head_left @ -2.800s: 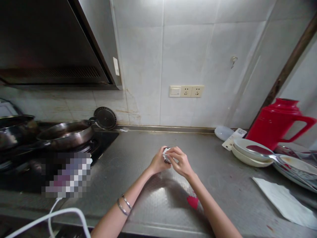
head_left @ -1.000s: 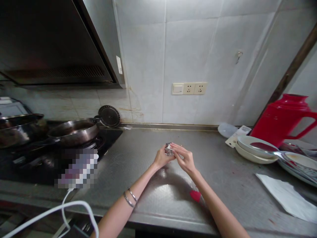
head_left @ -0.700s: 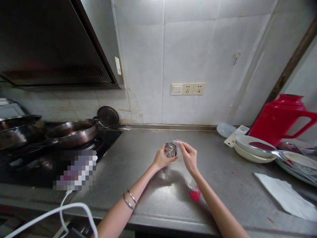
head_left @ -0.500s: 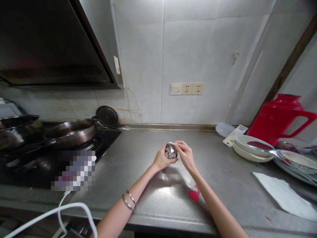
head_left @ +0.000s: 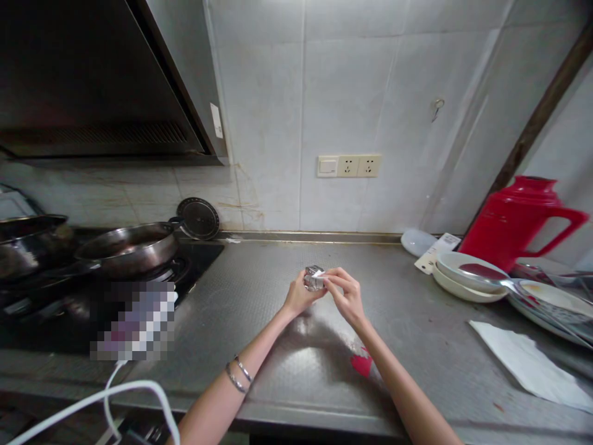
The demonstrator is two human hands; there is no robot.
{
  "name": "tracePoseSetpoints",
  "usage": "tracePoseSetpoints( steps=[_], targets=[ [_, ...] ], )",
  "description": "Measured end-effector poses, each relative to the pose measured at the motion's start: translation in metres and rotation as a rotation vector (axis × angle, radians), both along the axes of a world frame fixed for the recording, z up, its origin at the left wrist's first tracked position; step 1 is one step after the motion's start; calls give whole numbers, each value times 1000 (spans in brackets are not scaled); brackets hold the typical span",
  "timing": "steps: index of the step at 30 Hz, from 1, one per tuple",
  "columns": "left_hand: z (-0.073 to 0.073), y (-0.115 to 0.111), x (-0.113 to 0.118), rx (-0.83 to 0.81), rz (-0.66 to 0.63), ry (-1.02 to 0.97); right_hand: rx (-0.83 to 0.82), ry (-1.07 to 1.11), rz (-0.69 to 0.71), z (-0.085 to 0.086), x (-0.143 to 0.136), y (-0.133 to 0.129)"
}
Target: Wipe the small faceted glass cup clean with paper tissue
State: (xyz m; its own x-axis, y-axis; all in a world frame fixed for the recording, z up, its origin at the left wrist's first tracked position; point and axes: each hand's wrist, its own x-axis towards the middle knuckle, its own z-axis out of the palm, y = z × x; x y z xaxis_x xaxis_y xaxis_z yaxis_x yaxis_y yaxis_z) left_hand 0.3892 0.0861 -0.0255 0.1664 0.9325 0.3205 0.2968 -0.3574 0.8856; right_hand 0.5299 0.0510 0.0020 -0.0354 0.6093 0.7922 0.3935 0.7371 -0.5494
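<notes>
A small round, shiny silver object [head_left: 314,279] is held above the steel counter, near the middle of the view. The fingers of my left hand [head_left: 299,295] wrap round it from the left and below. My right hand [head_left: 345,293] is at its right edge, thumb and fingertips pinched on a small white piece [head_left: 319,276] that lies across the object. What the white piece is cannot be made out. Two silver bangles [head_left: 239,374] are on my left forearm. A red and clear item [head_left: 361,363] lies on the counter, partly behind my right forearm.
Pans [head_left: 130,248] stand on the black stove at left, beside a blurred-out item and white cable [head_left: 109,392]. At right are stacked bowls [head_left: 470,278], a red jug [head_left: 514,219], a white sheet [head_left: 528,361] and a plate with utensils [head_left: 556,303]. Sockets [head_left: 359,166] are on the wall.
The silver object has tilted, so its face shows less. My right fingers have come down and in, and the white piece now shows more clearly. The view has shifted slightly.
</notes>
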Motion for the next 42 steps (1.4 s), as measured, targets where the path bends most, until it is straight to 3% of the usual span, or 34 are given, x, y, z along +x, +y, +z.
tracePoseSetpoints(
  steps=[5,16,20,24,26,31,34,42],
  targets=[
    [-2,-2,2,85,77,120,129,-62,-177,-6,-9,6],
    [-5,1,-2,78,131,155,167,-342,-63,-12,0,3],
    [-6,4,-3,25,91,100,101,-205,3,-7,0,0],
    [-5,5,-1,-81,53,5,11,115,-198,-4,4,6],
    [-3,3,0,-113,29,-32,-18,160,-234,-6,6,10],
    [3,-4,3,-154,-62,-104,-79,78,-62,-10,5,15],
    [6,-6,3,-180,-97,-154,-68,79,-28,-10,4,12],
    [2,0,1,-231,-82,-285,-132,71,74,-5,6,3]
  ],
)
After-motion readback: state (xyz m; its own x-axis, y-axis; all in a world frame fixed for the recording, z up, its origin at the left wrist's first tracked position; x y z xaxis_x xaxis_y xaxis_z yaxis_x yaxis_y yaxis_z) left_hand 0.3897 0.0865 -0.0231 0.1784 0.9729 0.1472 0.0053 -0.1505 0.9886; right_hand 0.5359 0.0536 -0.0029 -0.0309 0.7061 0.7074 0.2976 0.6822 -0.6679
